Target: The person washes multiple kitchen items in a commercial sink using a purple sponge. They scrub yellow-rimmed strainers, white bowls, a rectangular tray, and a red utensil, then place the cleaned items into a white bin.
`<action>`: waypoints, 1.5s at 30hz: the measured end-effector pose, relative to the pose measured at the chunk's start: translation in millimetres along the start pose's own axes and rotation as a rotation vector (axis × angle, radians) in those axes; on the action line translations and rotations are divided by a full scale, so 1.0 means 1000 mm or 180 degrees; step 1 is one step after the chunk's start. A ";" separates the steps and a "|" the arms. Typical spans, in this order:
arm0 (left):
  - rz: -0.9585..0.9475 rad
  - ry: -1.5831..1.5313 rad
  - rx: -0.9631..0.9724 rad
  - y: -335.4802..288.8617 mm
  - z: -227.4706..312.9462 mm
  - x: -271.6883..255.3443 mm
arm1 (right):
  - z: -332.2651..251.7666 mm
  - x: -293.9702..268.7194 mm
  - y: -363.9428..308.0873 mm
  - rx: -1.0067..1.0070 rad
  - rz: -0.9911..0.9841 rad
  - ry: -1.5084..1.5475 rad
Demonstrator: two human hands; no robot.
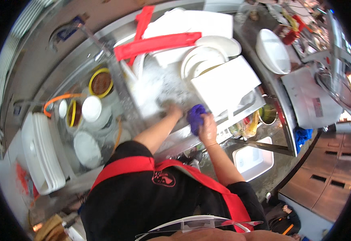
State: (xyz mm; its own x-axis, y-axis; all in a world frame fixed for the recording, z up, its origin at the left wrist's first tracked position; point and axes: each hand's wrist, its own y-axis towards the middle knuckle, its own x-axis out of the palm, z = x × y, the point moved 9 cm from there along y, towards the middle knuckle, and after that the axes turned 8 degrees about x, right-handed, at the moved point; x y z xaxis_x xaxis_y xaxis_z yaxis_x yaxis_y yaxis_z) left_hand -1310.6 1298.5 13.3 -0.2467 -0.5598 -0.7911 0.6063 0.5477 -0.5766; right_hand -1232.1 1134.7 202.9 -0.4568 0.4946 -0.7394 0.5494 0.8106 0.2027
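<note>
My right hand (208, 129) grips a wet purple-blue cloth (196, 119) above the near edge of the sink basin. Beside it, my left hand (174, 110) reaches down into the sudsy water (159, 86); its fingers are under the foam and blurred. White round plates (199, 60) lean in a pile at the basin's right side. Nearest the cloth, a white rectangular board or tray (225, 86) rests slanted over the basin's right edge. Two long red pieces (159, 45) lie crossed over the far side, on more white trays (213, 24).
The left basin holds yellow-rimmed containers (101, 82), white tubs (87, 148) and an orange hose (63, 96). Stacked white bins (42, 156) stand at far left. A metal faucet (97, 50) hangs above. At right are a white bowl (272, 52) and, lower down, a white tub (253, 158).
</note>
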 end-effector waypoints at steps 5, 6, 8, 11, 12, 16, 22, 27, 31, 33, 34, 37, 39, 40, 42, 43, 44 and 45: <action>0.0968 -0.1273 -0.0687 0.016 -0.016 -0.009 | 0.000 -0.008 0.000 0.0071 0.0053 0.0107; 0.1218 -0.1042 -0.0653 0.016 -0.023 -0.017 | -0.001 -0.010 0.000 0.0080 0.0042 0.0158; 0.1682 -0.2089 -0.1321 0.007 -0.059 -0.012 | -0.001 -0.011 0.000 0.0104 -0.0034 0.0179; 0.1373 -0.3323 -0.1293 0.010 -0.068 0.003 | -0.001 -0.013 0.000 0.0047 -0.0033 0.0313; 0.0741 -0.3719 -0.1286 0.013 -0.060 0.015 | 0.000 -0.012 0.000 0.0057 -0.0080 0.0331; 0.0341 -0.4970 -0.1316 -0.015 -0.037 0.013 | 0.000 -0.014 0.000 -0.0095 -0.0095 0.0434; 0.1318 -0.4634 -0.1310 -0.106 -0.036 -0.030 | -0.002 -0.012 0.000 -0.0383 -0.0211 0.0374; 0.1889 -0.1933 -0.0782 -0.163 -0.042 -0.095 | 0.004 0.001 0.005 -0.0176 -0.0526 0.0436; 0.2796 -0.1183 -0.0240 -0.181 -0.042 -0.126 | -0.005 0.003 0.022 0.0065 -0.0221 0.0972; 0.2644 -0.1535 -0.0336 -0.167 -0.056 -0.117 | -0.012 0.013 0.034 0.0316 -0.0027 0.1350; 0.2651 -0.1740 -0.0299 -0.159 -0.060 -0.112 | -0.018 0.023 0.041 0.0339 -0.0062 0.1444; 0.2513 -0.2830 -0.0333 -0.119 -0.072 -0.086 | -0.032 0.072 0.061 0.0149 -0.0723 0.1280; 0.2195 -0.4206 -0.0656 -0.089 -0.078 -0.054 | -0.038 0.119 0.062 -0.0213 -0.1186 0.0336; 0.1835 -0.5146 -0.0945 -0.077 -0.069 -0.026 | -0.039 0.144 0.059 -0.0435 -0.1409 -0.0081; 0.1447 -0.5447 -0.1617 -0.070 -0.066 0.006 | -0.009 0.201 0.048 -0.0039 -0.2583 -0.0456; 0.1502 -0.5422 -0.1300 -0.065 -0.061 0.007 | 0.001 0.213 0.051 -0.0014 -0.2461 -0.0876; 0.1481 -0.5281 -0.1207 -0.058 -0.058 0.007 | 0.003 0.229 0.059 0.0147 -0.2590 -0.0712; 0.1463 -0.5139 -0.1117 -0.052 -0.056 0.008 | 0.012 0.242 0.060 0.0411 -0.2784 -0.0770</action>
State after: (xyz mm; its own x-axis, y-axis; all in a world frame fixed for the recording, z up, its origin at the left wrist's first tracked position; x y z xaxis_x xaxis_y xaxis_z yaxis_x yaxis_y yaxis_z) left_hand -1386.7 1300.3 25.5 0.9750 -0.2208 -0.0266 0.1673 0.8071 -0.5663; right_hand -1301.1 1299.0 28.7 -0.5957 -0.3702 -0.7128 0.1572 0.8166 -0.5554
